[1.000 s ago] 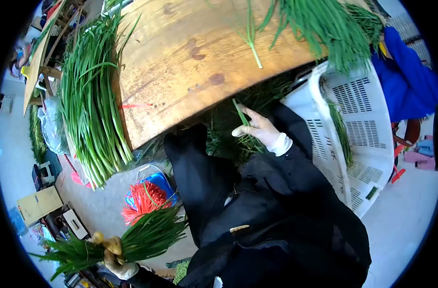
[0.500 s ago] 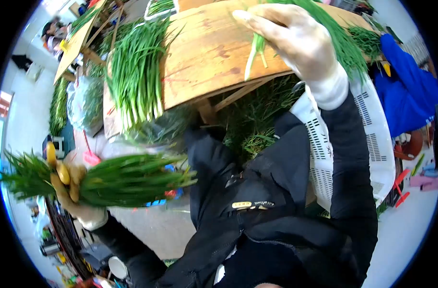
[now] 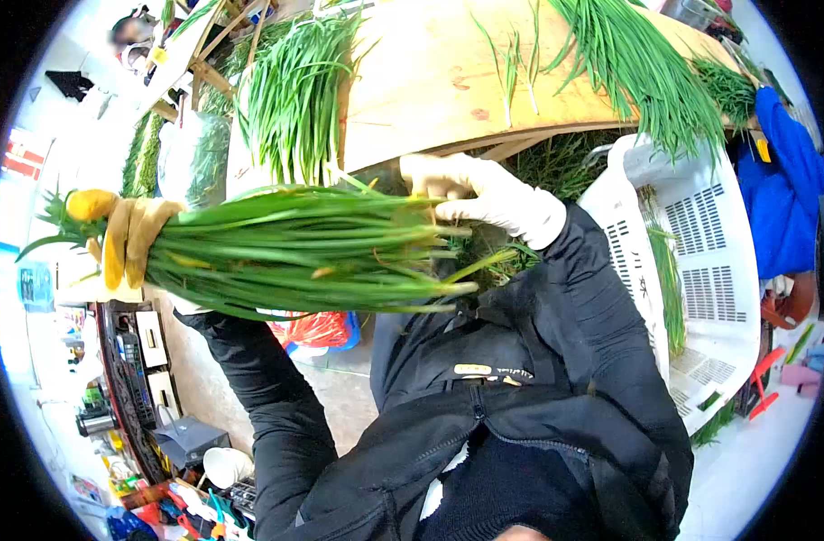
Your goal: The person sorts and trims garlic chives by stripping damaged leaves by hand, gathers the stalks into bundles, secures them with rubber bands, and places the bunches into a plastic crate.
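My left hand (image 3: 128,236), in a yellowed glove, is wrapped around a thick bunch of garlic chives (image 3: 285,248) near its leafy end. The bunch lies sideways in the air before me, pale stem ends pointing right. At those ends is my right hand (image 3: 484,197), in a white glove, its fingers curled in and touching the upper stems. What sits between the right fingertips is hidden. Beyond the bunch, a neat pile of chives (image 3: 299,99) rests on the left of the wooden table (image 3: 412,86). A few loose stalks (image 3: 508,77) lie on the middle of the tabletop.
A larger heap of chives (image 3: 633,68) hangs over the table's right edge. Below it stands a white slotted basket (image 3: 711,225) with some stalks inside. Blue cloth (image 3: 777,194) is at far right. Red twine (image 3: 314,332) lies beneath the held bunch.
The held bunch has swung right and up, closer to my body's middle. My right hand has come down from over the table to its stem ends. Thin stalks now lie on the tabletop.
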### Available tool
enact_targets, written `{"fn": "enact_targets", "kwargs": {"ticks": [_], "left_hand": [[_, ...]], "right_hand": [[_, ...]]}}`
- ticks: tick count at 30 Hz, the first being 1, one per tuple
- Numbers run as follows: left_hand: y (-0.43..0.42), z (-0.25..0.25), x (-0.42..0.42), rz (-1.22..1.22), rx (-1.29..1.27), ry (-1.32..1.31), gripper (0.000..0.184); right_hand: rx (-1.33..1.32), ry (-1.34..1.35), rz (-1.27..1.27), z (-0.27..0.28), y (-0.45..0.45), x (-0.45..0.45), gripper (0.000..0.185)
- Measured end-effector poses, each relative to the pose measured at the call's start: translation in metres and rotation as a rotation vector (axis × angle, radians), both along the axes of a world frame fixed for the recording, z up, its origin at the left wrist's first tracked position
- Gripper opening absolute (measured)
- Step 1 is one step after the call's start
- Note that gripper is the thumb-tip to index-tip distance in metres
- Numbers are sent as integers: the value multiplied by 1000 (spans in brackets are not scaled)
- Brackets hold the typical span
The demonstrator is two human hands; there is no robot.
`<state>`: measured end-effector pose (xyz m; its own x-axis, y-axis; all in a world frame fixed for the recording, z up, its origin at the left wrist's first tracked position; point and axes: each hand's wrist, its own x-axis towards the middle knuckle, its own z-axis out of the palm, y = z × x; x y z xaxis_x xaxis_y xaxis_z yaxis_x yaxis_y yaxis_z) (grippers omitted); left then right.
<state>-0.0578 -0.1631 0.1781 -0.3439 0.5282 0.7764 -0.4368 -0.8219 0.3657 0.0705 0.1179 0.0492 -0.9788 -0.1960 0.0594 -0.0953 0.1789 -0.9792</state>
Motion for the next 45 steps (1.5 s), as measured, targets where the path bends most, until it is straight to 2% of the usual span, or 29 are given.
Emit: {"fn": "enact_targets", "kwargs": {"ticks": [1, 3, 5, 7, 9, 11, 12, 13, 17, 19, 20, 21, 23, 24, 25, 26, 27, 28, 29, 31, 33, 34, 35, 36, 38, 40, 42, 43, 45], "left_hand": [[-2, -3, -7, 22, 86, 13, 30], [-4, -4, -10, 23, 109, 88, 31], [2, 0, -18, -138, 62, 239, 30], [7, -2, -15, -163, 0, 214, 31], [20, -7, -14, -215, -26, 183, 32], [35, -13, -11, -165, -71, 194, 33], [38, -11, -12, -183, -106, 240, 34], [42, -9, -14, -201, -140, 287, 36], [46, 3, -12, -484, 96, 373, 35], [40, 13, -12, -339, 77, 498, 32], [43, 12, -3, -239, 72, 456, 25], [42, 11, -2, -237, 68, 451, 25], [38, 11, 0, -189, -126, 214, 24], [56, 7, 4, -162, -61, 202, 31], [66, 11, -4, -293, -142, 259, 37], [67, 2, 9, 12, -278, 45, 41], [85, 0, 37, 315, -433, -68, 37], [115, 5, 66, 949, -703, -79, 34], [124, 6, 73, 779, -864, 40, 29], [156, 9, 89, 472, -783, 62, 33], [187, 20, 98, 101, -542, -8, 39], [194, 25, 102, 13, -471, 12, 43], [197, 31, 109, 254, -520, 241, 64], [199, 35, 114, 497, -562, 467, 86], [201, 26, 102, 803, -521, 832, 90], [209, -31, 87, 931, -519, 979, 80], [212, -107, 89, 794, -698, 985, 81], [204, -134, 89, 603, -780, 987, 75], [189, -167, 88, 62, -1239, 852, 59]], "right_hand": [[-209, -81, 87, -17, 0, -1, 34], [-406, -202, -3, -12, -4, 18, 19], [-438, -152, 31, -19, 2, 28, 16], [-563, -46, 27, -27, 8, 34, 15], [-294, 275, -44, -17, 9, 32, 12], [308, 515, -41, 4, 12, 34, 9], [262, 529, 7, 13, 11, 35, 8], [259, 528, 0, 17, 14, 37, 8], [-150, 227, -99, 1, 41, 48, 9], [-355, 59, -67, -22, 48, 62, 12], [-308, 19, -105, -36, 51, 66, 16], [207, 4, -202, -28, 57, 70, 20], [1144, 250, -487, -77, 71, 76, 16], [1032, -62, -397, -61, 69, 76, 22], [785, -20, -339, -42, 61, 80, 48], [478, 255, -227, -26, 50, 72, 80], [185, 409, -88, 1, 38, 63, 101], [157, 423, -121, 27, 28, 60, 116], [139, 477, -144, 36, 21, 53, 123], [-4, 400, -232, 68, 1, 45, 110], [-296, 448, -504, 53, -13, 27, 79], [-394, 316, -546, 56, -2, 26, 60], [-463, 448, -643, 58, 2, 31, 43], [-278, 560, -666, 55, 20, 26, 41], [-158, 634, -733, 56, 49, 43, 40], [-320, 678, -776, 66, 73, 62, 45], [-625, 691, -604, 59, 95, 89, 60], [-744, 732, -514, 55, 104, 100, 67], [-713, 757, -371, 41, 136, 127, 77]]}}
